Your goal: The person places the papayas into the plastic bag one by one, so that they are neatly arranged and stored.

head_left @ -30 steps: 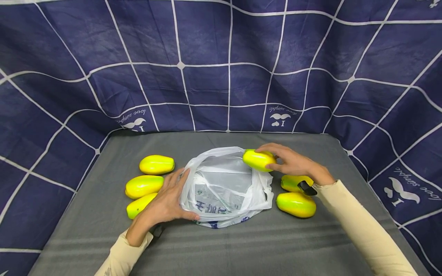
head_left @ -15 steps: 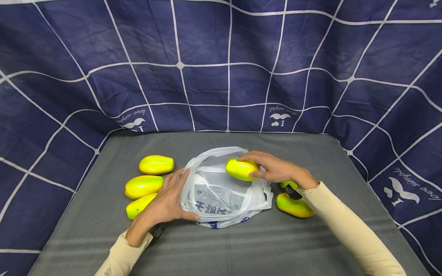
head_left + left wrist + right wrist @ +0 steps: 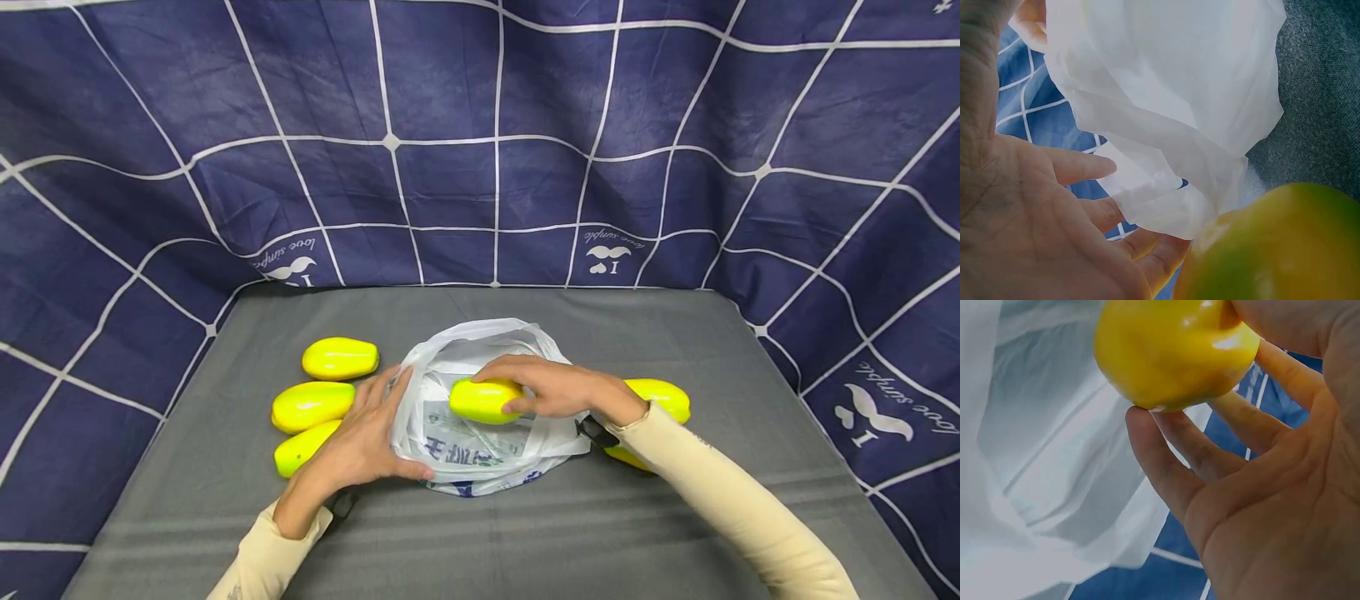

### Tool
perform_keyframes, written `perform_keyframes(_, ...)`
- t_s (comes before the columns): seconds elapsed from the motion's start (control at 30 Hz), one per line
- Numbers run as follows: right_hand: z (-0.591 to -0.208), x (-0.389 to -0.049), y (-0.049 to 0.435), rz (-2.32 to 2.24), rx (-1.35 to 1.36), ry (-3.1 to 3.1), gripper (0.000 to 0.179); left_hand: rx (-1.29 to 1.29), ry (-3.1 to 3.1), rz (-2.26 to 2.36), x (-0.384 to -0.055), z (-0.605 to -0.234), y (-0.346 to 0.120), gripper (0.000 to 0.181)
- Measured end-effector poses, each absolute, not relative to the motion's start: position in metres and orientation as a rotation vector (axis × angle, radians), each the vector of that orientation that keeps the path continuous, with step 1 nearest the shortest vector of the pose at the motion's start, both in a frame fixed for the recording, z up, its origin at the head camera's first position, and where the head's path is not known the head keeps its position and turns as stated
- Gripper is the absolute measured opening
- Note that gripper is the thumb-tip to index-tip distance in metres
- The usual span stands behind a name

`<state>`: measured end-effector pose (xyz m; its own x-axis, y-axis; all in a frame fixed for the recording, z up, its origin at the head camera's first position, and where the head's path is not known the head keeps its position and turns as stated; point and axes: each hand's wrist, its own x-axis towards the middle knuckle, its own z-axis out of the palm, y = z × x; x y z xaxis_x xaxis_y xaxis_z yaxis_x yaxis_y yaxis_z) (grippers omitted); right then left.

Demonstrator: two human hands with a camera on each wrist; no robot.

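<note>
A white plastic bag (image 3: pixel 480 479) with dark printing stands with its mouth spread in the middle of the table. Over that mouth my right hand (image 3: pixel 547 385) grips a yellow-green papaya (image 3: pixel 483 401) between thumb and fingers; the right wrist view shows the papaya (image 3: pixel 1172 353) at the fingertips beside the bag's wall. My left hand (image 3: pixel 367 429) rests against the bag's left side, fingers spread and fairly straight. In the left wrist view, the fingers (image 3: pixel 1088 167) lie along the plastic (image 3: pixel 1166 81), close to another papaya (image 3: pixel 1285 250).
Left of the bag lie a far papaya (image 3: pixel 340 358), a middle papaya (image 3: pixel 311 406) and a near papaya (image 3: pixel 303 450), partly behind my left hand. To the right, one papaya (image 3: pixel 660 397) and another papaya (image 3: pixel 626 457) are partly covered by my right arm. Grey cloth (image 3: pixel 480 550) covers the table.
My right hand has carried the papaya leftward and nearer, from the bag's right rim to above the middle of its mouth. The left hand has stayed at the bag's left side.
</note>
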<state>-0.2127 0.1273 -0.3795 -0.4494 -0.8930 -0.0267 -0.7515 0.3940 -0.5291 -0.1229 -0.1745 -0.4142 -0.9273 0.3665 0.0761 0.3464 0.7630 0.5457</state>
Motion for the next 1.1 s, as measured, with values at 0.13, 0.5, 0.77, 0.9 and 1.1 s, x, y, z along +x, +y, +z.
perform_keyframes(0.13,-0.380,-0.209,0.115,-0.608,-1.442,2.337,0.053,0.600,2.913,0.896,-0.124,-0.415,-0.175,0.139)
perform_keyframes(0.5,-0.386,-0.199,0.093,-0.545,-1.465,2.281,0.054,0.598,2.915,0.889,-0.123,-0.414,-0.174,0.139)
perform_keyframes(0.77,-0.390,-0.195,0.086,-0.507,-1.447,2.265,0.054,0.592,2.917,0.879,-0.123,-0.415,-0.175,0.140)
perform_keyframes(0.9,-0.390,-0.193,0.083,-0.493,-1.446,2.263,0.053,0.598,2.916,0.880,-0.124,-0.415,-0.174,0.139)
perform_keyframes(1.1,-0.390,-0.190,0.081,-0.492,-1.468,2.257,0.053,0.598,2.916,0.882,-0.124,-0.415,-0.175,0.138)
